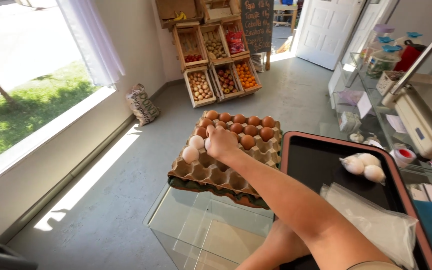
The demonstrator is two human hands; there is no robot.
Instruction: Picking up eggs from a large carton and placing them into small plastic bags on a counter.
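The right hand (222, 141) reaches out over the brown moulded-cardboard egg tray (211, 172), its grip curled closed around a white egg (207, 144) of which only a sliver shows at the edge of the fingers. Whether that egg sits in a cup or is lifted clear cannot be told. The left hand is out of sight.

Just beside the hand, to its left, two more white eggs (194, 148) rest in the tray's cups. Behind and to the right of the hand, two rows of brown eggs (246, 125) fill the far end of the tray. The near cups hold nothing. The tray tops a stack of similar trays standing on a glass surface (196, 232).

To the right lies a black rectangular tray with a reddish rim (316, 157); on it sits a clear plastic bag holding white eggs (363, 166), and nearer the person a flat empty clear plastic bag (376, 225). Well apart, against the far wall, wooden crates of fruit and vegetables (218, 62) lean stacked on the grey floor.
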